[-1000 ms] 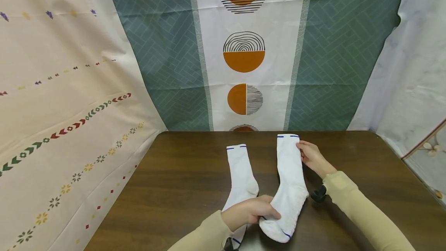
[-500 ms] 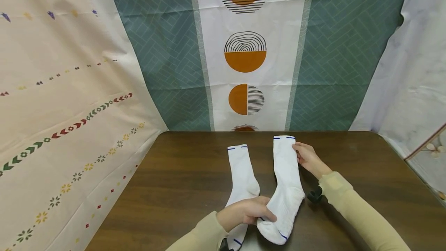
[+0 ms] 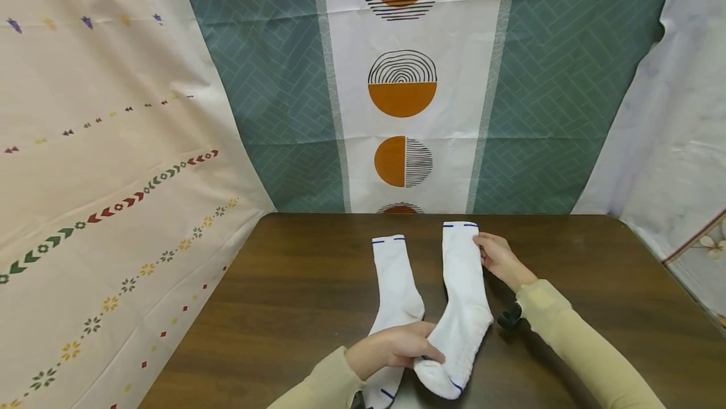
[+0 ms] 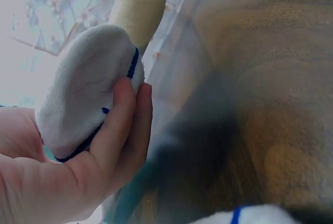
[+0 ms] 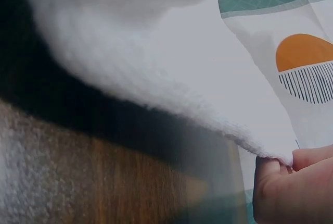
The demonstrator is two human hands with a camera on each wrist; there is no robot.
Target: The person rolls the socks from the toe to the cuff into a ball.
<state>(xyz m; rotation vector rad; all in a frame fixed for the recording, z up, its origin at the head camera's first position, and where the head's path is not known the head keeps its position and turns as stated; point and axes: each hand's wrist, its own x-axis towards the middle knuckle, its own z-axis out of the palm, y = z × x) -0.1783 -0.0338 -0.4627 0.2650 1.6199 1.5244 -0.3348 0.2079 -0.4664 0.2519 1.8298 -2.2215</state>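
A white sock point(image 3: 465, 295) with blue stripes at cuff and toe is stretched between both hands, raised over the table. My left hand point(image 3: 396, 351) grips it near the toe, thumb on top; the left wrist view shows fingers point(image 4: 125, 114) curled along the toe end. At the leg's right edge near the cuff, my right hand point(image 3: 501, 259) pinches the fabric, seen as thumb and fingers meeting on the edge in the right wrist view. A matching sock point(image 3: 394, 276) lies flat to the left, its foot partly hidden behind my left hand.
Both socks are over a brown wooden table point(image 3: 295, 308). A patterned cream cloth point(image 3: 113, 207) hangs at the left, a green and white cloth point(image 3: 283, 81) behind the far edge, and a pale cloth point(image 3: 669, 113) at the right.
Both hands have shifted slightly left with the held sock, closer to the lying one. The cuff end has come down a little; both grips stay the same.
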